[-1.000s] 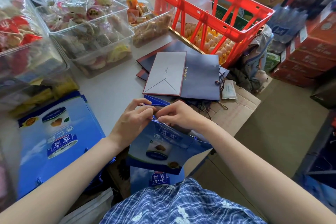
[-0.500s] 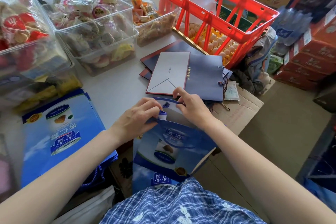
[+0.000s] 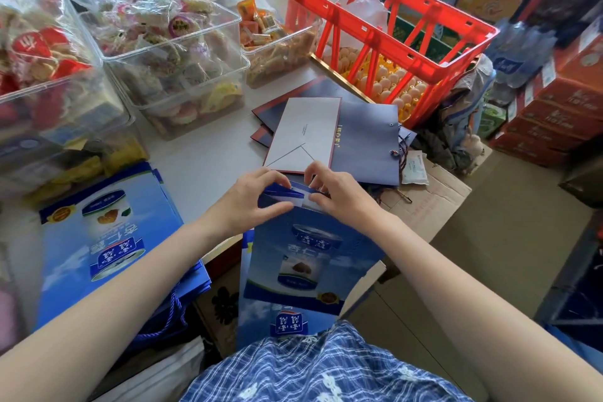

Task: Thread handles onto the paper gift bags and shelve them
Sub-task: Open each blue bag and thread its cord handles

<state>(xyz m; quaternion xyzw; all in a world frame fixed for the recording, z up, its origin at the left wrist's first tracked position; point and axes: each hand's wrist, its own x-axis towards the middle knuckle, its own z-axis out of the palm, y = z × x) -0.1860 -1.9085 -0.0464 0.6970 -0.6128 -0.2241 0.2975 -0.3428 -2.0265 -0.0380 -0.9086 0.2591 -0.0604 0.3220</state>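
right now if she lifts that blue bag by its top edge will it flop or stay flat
Probably bends: the blue paper bag is thin folded paper, overhanging the table edge. Likely light, as both hands, left hand and right hand, pinch only its rim. Creases easily.

The gift bag is blue with a white and blue can picture. The crate is bright red. The flat bags are grey-blue. The shirt is blue with white checks.
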